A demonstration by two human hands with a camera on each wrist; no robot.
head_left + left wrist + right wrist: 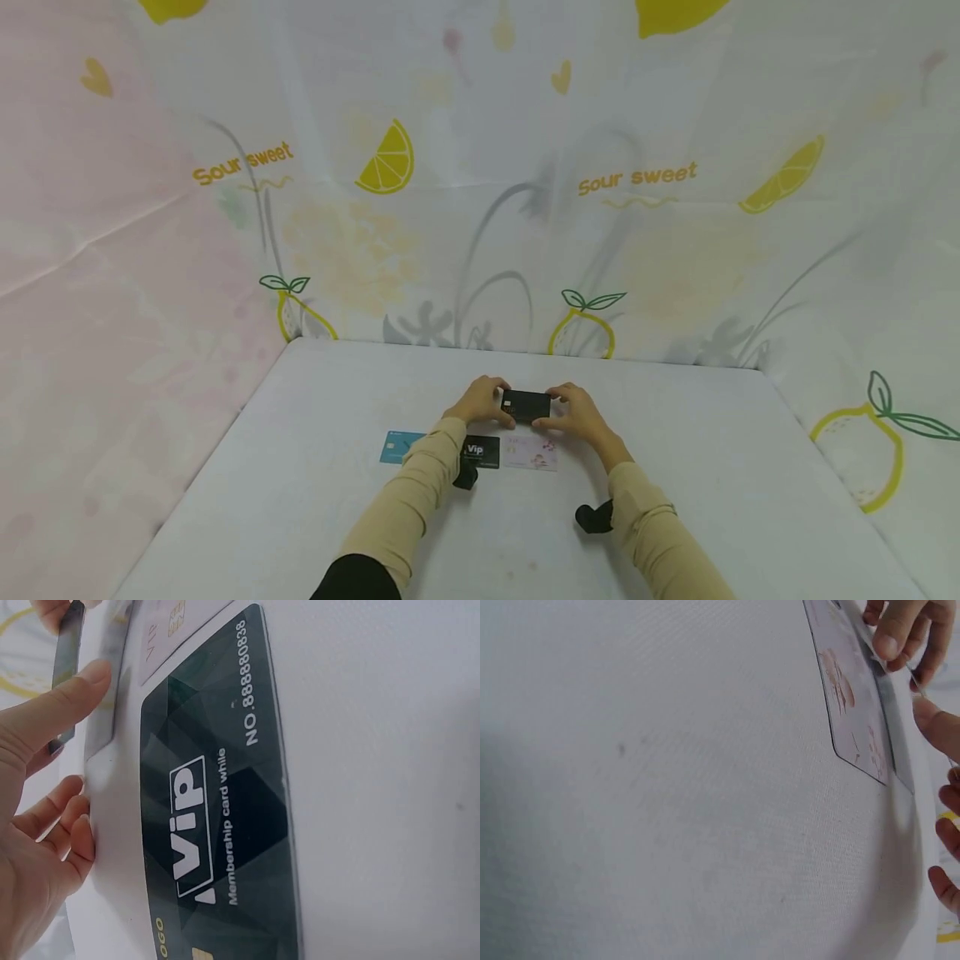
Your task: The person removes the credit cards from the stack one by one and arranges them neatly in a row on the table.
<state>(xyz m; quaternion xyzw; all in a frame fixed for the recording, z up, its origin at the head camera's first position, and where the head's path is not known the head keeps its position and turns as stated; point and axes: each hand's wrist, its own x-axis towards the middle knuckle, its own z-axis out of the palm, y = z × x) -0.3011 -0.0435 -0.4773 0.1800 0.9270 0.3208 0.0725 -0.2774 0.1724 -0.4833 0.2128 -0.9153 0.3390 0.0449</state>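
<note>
A black bank card (527,406) with a small chip is held up off the table, tilted, between both hands. My left hand (477,402) pinches its left end between thumb and fingers, and my right hand (581,414) does likewise at the right end. Just beneath lies a greyish card (111,682), seen at a slant in the wrist views. Closer to me, a blue card (397,447), a black Vip membership card (483,452) and a pale pink card with a floral print (531,453) form a row. The left sleeve partly covers the blue and Vip cards.
A white tabletop (300,517) carries the cards. Behind it and along both sides hangs a cloth backdrop (480,167) printed with lemons and words. Dark wrist-mounted pieces (595,517) stick out from the sleeves over the table.
</note>
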